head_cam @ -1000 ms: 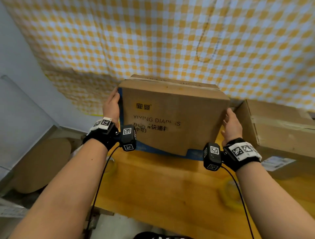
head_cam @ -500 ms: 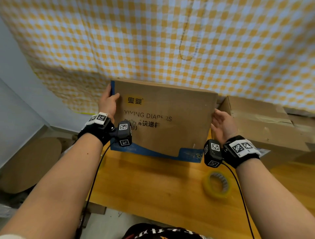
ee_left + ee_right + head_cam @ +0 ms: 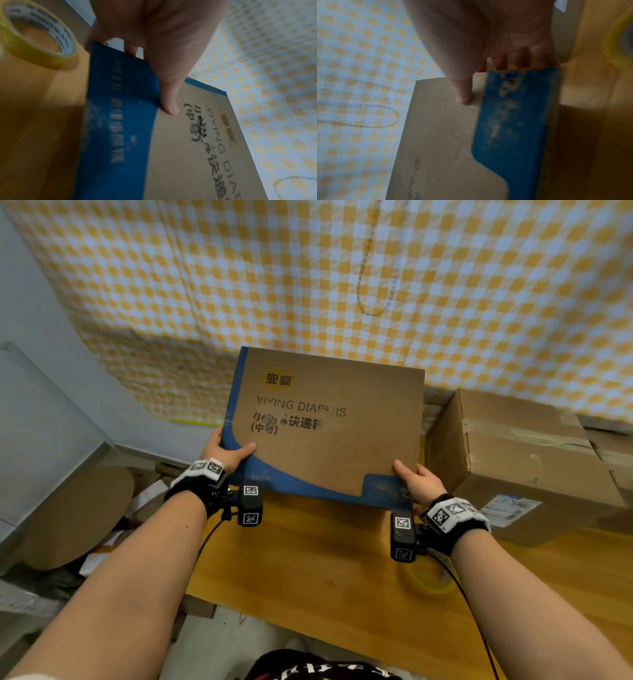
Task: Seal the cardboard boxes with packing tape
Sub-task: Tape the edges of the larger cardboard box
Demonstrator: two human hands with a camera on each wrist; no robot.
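Two hands carry my diaper box (image 3: 329,426) above the wooden table (image 3: 308,570): left hand (image 3: 222,453) grasping its 9 o'clock lower corner, right hand (image 3: 419,482) its 3 o'clock corner, thumbs on the printed face. Long axis runs 9-to-3. I judge the right hand nearer the tape roll (image 3: 430,580), at 5 o'clock.

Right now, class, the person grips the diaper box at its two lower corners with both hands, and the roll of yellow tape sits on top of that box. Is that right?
One detail is wrong. The roll of yellow tape lies on the wooden table, below the right hand, as the head view shows. The rest stands: both hands, the left hand too, grip the diaper box at its lower corners.
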